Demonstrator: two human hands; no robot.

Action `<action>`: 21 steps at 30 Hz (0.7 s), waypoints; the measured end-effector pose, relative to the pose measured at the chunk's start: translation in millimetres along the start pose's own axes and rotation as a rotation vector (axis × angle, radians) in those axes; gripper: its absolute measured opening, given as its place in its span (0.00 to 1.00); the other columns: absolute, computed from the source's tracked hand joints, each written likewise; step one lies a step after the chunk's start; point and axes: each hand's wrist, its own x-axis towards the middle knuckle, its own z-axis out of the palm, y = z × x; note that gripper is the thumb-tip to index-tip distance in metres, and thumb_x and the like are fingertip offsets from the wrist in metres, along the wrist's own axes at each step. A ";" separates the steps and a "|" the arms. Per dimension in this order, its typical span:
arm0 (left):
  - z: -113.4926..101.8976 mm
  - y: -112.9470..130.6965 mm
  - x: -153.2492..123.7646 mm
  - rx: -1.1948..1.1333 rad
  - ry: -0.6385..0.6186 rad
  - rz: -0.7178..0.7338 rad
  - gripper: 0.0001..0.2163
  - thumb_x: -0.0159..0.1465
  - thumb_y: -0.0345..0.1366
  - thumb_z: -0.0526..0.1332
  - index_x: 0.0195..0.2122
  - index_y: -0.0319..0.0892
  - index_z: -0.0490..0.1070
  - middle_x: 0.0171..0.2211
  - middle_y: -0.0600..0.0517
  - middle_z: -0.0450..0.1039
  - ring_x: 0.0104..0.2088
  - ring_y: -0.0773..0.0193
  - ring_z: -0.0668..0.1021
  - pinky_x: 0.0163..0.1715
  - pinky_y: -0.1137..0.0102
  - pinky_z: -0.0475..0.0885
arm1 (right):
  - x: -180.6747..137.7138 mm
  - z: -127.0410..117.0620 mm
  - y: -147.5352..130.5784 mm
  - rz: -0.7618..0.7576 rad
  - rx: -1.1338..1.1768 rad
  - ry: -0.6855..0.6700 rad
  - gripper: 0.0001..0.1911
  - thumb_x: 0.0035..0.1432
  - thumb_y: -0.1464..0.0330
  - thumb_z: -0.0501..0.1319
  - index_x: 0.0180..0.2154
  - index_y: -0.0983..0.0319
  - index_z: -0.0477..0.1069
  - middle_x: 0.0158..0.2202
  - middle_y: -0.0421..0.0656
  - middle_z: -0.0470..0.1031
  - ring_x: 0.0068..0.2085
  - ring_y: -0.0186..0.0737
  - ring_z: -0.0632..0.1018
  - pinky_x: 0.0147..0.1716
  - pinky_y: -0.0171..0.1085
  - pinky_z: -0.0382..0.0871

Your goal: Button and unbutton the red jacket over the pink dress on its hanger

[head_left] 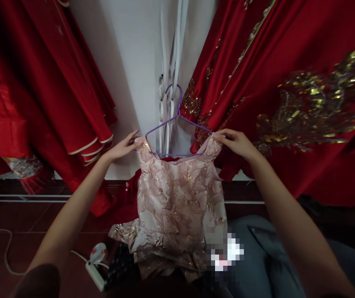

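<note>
A pale pink dress with a metallic gold pattern (177, 194) hangs in front of me on a purple wire hanger (177, 117). The hanger's hook goes round a white metal post (173, 74). My left hand (127, 145) pinches the dress's left shoulder strap at the hanger's end. At the other end, my right hand (235, 141) has its fingers closed on the right strap. The bodice hangs open-necked between both hands, and its lower part bunches up near my lap.
Red garments (50, 82) hang on the left, and red gowns with gold sequins (314, 107) on the right. A white power strip (95, 275) and its cable lie on the dark red tiled floor (47, 223). Low white rails (28, 198) run near the wall.
</note>
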 end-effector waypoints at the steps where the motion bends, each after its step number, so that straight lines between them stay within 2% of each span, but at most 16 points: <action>1: 4.3 5.6 4.5 -0.046 -0.053 0.033 0.20 0.62 0.51 0.54 0.43 0.42 0.73 0.38 0.50 0.76 0.40 0.64 0.76 0.40 0.72 0.71 | -0.6 1.4 0.5 0.001 0.013 0.001 0.14 0.51 0.61 0.63 0.36 0.64 0.75 0.38 0.45 0.77 0.39 0.34 0.74 0.46 0.36 0.63; 3: 10.1 13.3 11.4 -0.099 -0.126 0.091 0.21 0.64 0.51 0.49 0.42 0.42 0.74 0.37 0.51 0.76 0.38 0.63 0.76 0.38 0.73 0.70 | -1.3 2.1 2.1 0.016 0.072 0.008 0.13 0.51 0.62 0.63 0.35 0.65 0.74 0.38 0.46 0.76 0.37 0.32 0.74 0.44 0.34 0.64; 4: 11.3 14.8 13.0 -0.076 -0.112 0.102 0.22 0.64 0.51 0.49 0.40 0.41 0.74 0.35 0.51 0.76 0.36 0.63 0.76 0.35 0.74 0.70 | -1.6 1.7 4.0 0.039 0.121 0.030 0.13 0.51 0.62 0.63 0.35 0.66 0.73 0.38 0.47 0.76 0.36 0.31 0.73 0.42 0.33 0.64; 6: 11.4 12.6 11.1 0.047 0.015 0.096 0.21 0.64 0.51 0.49 0.37 0.40 0.75 0.31 0.51 0.75 0.33 0.63 0.75 0.32 0.74 0.68 | -3.0 0.9 11.9 0.137 0.240 0.128 0.14 0.51 0.62 0.63 0.36 0.65 0.72 0.39 0.49 0.76 0.35 0.31 0.73 0.39 0.33 0.65; 9: 9.5 -1.2 -6.1 0.311 0.261 0.018 0.20 0.66 0.47 0.48 0.38 0.40 0.74 0.32 0.48 0.76 0.32 0.62 0.76 0.32 0.73 0.65 | -12.1 3.1 32.8 0.308 0.344 0.297 0.14 0.51 0.61 0.63 0.37 0.64 0.71 0.43 0.53 0.75 0.36 0.34 0.75 0.36 0.34 0.67; 12: 11.3 -19.1 -35.9 0.495 0.291 -0.077 0.18 0.67 0.44 0.46 0.41 0.41 0.72 0.35 0.46 0.77 0.33 0.60 0.77 0.32 0.71 0.64 | -33.9 11.7 55.5 0.374 0.314 0.359 0.15 0.48 0.59 0.65 0.34 0.62 0.71 0.43 0.55 0.75 0.36 0.38 0.76 0.35 0.36 0.68; 14: 15.4 -26.5 -57.0 0.559 0.243 -0.112 0.18 0.68 0.44 0.45 0.42 0.41 0.70 0.33 0.46 0.77 0.30 0.61 0.77 0.29 0.71 0.63 | -52.7 19.1 64.9 0.387 0.278 0.333 0.15 0.45 0.58 0.66 0.32 0.62 0.72 0.38 0.53 0.77 0.35 0.41 0.76 0.36 0.39 0.68; 17: 24.2 -20.8 -80.2 0.641 0.155 -0.075 0.17 0.68 0.43 0.43 0.44 0.40 0.67 0.28 0.48 0.75 0.24 0.62 0.75 0.24 0.71 0.61 | -77.9 28.3 62.9 0.327 0.197 0.192 0.17 0.44 0.56 0.67 0.31 0.61 0.73 0.36 0.49 0.78 0.37 0.45 0.77 0.39 0.42 0.69; 19: 31.9 -3.0 -85.1 0.690 0.078 0.059 0.15 0.68 0.41 0.43 0.43 0.40 0.65 0.29 0.48 0.73 0.26 0.62 0.75 0.23 0.70 0.61 | -88.6 32.5 49.7 0.218 0.091 0.072 0.17 0.48 0.54 0.64 0.33 0.61 0.73 0.37 0.47 0.79 0.39 0.45 0.78 0.40 0.42 0.70; 21: 41.7 23.0 -80.4 0.719 0.007 0.262 0.14 0.68 0.40 0.44 0.41 0.40 0.65 0.32 0.47 0.72 0.32 0.60 0.76 0.28 0.68 0.66 | -93.5 35.9 29.4 0.087 -0.071 -0.015 0.17 0.54 0.53 0.60 0.35 0.59 0.73 0.38 0.45 0.79 0.39 0.44 0.78 0.40 0.40 0.70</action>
